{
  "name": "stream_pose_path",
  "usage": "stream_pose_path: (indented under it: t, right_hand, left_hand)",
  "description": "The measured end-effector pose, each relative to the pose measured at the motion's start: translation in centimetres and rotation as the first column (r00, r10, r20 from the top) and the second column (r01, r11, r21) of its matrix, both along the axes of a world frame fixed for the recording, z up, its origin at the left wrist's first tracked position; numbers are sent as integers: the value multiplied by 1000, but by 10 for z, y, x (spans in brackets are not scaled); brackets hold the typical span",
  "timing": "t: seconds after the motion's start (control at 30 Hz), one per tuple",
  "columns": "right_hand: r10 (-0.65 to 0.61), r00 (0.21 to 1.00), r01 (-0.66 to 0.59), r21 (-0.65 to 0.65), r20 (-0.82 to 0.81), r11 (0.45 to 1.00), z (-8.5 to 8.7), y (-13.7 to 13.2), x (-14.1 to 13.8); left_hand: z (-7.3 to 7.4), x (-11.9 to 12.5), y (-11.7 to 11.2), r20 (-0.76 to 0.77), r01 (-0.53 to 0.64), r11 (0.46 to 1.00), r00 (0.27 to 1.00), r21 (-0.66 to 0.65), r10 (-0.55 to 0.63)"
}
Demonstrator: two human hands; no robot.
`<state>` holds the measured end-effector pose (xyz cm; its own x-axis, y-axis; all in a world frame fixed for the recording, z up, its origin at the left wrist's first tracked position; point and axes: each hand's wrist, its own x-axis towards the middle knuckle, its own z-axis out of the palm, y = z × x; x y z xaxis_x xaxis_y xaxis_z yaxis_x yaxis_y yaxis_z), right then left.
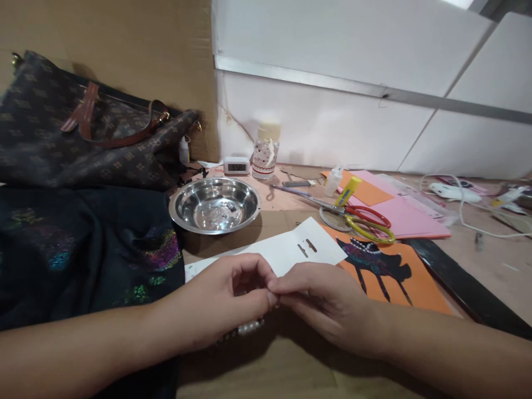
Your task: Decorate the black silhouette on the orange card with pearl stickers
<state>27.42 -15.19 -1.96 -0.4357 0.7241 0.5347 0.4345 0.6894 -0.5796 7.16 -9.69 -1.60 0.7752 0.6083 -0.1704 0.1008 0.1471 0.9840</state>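
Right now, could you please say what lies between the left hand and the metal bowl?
In the head view, the white card and brown surface lie between the left hand and the metal bowl.

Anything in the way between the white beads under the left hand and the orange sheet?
Yes: the right hand lies between the white beads, seen just below the left hand, and the orange sheet. No other object visibly blocks that line; the fingers hide part of the area.
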Motion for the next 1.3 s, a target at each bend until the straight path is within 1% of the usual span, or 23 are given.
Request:
stream_pose_path:
  t: [0.1,0.2,0.33,0.4,0.63,0.73,0.8,0.93,1.03,1.1,1.2,1.3]
  right_hand:
    - [29,999,-29,-17,-15,999,0,-1,0]
    - [15,1000,-17,-58,-27,998,-1,-2,-1]
    - [5,1000,-6,-82,-7,997,-2,-3,-1]
    - [2,1000,-1,-80,13,997,-2,-3,-1]
    - [-13,1000,14,-52,22,999,-2,-3,1]
    - [-1,1000,2,-57,27,998,-2,-2,1]
    - [15,999,-13,-53,43,999,-3,-2,1]
    - [22,998,-21,-22,67,1000,-5,-2,1]
    - [2,995,0,-28,104,1000,-5,-2,1]
    - [-2,989,9,-45,150,999,-3,-2,1]
    - [12,977,0,-56,211,998,0,-3,1]
    - [29,971,-9,-86,237,996,-3,-3,1]
  left_hand:
    - [3,1,-1,-36,-6,1000,999,9,6]
    - [4,2,-1,-75,-19,999,997,28,21]
    - [2,2,-2,-92,-29,1000,995,5,29]
    - [1,1,-3,-99,-28,1000,995,5,28]
    - [-2,0,-3,-121,-18,997,992,75,27]
    - [-3,0,-3,-126,-22,998,992,63,30]
    - [-4,-1,-3,-136,-24,996,990,84,35]
    - [-3,-1,-3,-174,-19,991,984,135,42]
    - [0,1,-5,-196,-25,985,979,169,58]
    - [3,2,-6,-215,-17,962,973,271,78]
    - [6,2,-7,-264,44,882,960,468,92]
    - [5,1,-5,-328,133,813,942,567,75]
